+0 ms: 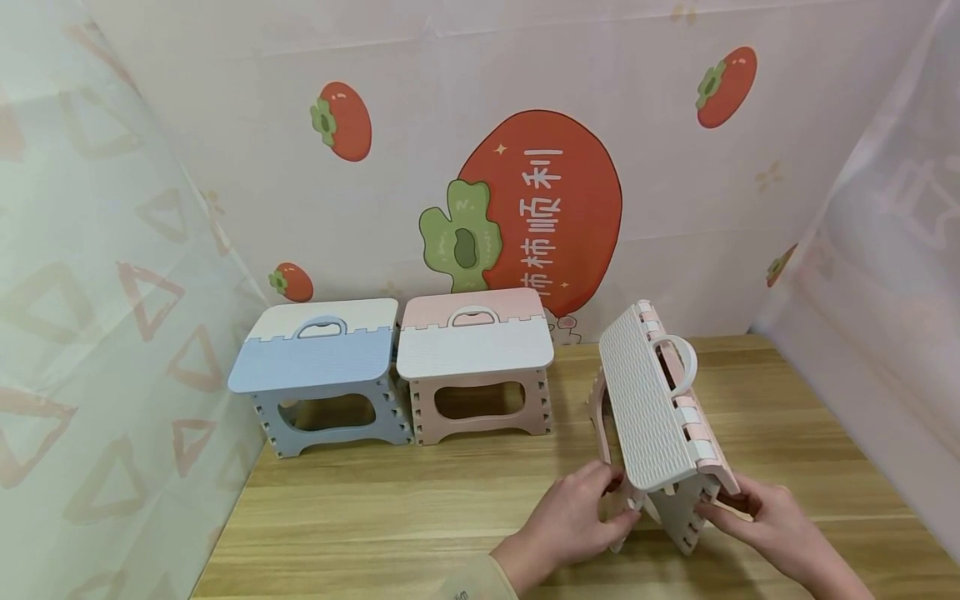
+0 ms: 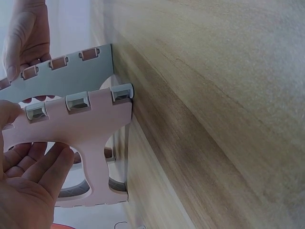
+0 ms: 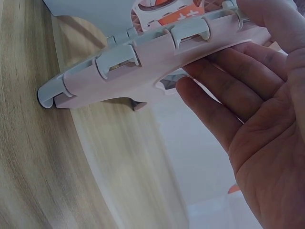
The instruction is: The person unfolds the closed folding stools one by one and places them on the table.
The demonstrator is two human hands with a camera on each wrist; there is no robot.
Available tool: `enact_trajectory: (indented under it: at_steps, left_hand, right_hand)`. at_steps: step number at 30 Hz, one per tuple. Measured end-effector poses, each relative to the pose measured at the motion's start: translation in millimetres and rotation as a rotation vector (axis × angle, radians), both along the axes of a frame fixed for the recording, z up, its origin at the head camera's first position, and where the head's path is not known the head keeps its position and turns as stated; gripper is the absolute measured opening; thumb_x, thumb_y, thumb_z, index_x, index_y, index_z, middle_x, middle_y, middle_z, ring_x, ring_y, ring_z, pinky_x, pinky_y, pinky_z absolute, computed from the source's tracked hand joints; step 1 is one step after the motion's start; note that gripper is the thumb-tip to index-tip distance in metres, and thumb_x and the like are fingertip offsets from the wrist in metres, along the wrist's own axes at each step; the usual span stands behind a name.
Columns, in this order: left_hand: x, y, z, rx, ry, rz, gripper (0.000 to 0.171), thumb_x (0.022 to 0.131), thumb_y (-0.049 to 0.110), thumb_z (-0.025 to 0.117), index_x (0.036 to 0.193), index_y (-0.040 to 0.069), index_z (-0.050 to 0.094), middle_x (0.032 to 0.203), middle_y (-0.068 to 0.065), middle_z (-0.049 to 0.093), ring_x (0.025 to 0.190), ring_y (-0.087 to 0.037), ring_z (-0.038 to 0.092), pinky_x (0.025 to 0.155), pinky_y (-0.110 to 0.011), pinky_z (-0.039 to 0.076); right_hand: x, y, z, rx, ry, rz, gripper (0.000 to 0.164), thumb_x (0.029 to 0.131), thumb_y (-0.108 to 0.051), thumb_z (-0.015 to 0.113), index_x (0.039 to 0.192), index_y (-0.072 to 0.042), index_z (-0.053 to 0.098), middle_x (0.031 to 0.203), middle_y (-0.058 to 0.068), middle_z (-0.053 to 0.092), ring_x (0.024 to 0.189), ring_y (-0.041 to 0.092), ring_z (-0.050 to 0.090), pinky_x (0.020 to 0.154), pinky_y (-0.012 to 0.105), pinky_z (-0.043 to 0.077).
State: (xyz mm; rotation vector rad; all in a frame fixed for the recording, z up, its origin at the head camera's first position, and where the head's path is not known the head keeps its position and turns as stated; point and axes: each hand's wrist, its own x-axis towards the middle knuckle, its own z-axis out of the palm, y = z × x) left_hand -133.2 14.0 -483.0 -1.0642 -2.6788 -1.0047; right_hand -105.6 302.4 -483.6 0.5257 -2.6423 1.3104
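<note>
A pink and white folding step stool point(image 1: 647, 402) stands half folded at the right of the table, its top bent along the middle and its carry handle point(image 1: 681, 367) sticking up. My left hand point(image 1: 572, 515) grips its left leg panel. In the left wrist view the fingers point(image 2: 56, 164) reach into the pink panel's cutout, with the thumb at the panel's edge. My right hand point(image 1: 780, 527) holds the right leg panel, thumb on the near edge. The right wrist view shows that hand's fingers point(image 3: 228, 83) under the hinged pink panel point(image 3: 147, 59).
A blue and white step stool point(image 1: 311, 358) and a pink and white one point(image 1: 476, 346) stand unfolded side by side at the back left of the wooden table point(image 1: 360, 517). Behind them hangs a white cloth point(image 1: 247, 167) printed with persimmons. More cloth closes off both sides.
</note>
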Motion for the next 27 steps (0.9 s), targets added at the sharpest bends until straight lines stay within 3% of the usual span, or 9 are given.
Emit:
enact_trajectory:
  at_steps: [10,27]
  left_hand:
    - [0.7,-1.5,0.2,-0.005,-0.016,-0.002,0.033,0.097,0.03,0.071,0.123,0.011,0.065,0.112,0.003,0.068,0.102,0.002,0.063,0.08,-0.008,0.049]
    - [0.7,-0.9,-0.9,0.006,0.024,0.006,0.033,0.095,0.029,0.073,0.122,0.011,0.065,0.108,0.004,0.068,0.094,0.0,0.064,0.075,-0.004,0.045]
  right_hand:
    - [0.6,1.7,-1.5,-0.021,0.013,0.007,0.031,0.086,0.001,0.078,0.116,-0.002,0.072,0.103,-0.011,0.076,0.094,-0.003,0.068,0.07,0.015,0.056]
    - [0.6,7.5,-4.5,-0.01,0.01,-0.014,0.033,0.086,0.0,0.079,0.119,0.0,0.071,0.105,-0.015,0.074,0.095,-0.005,0.067,0.068,0.015,0.057]
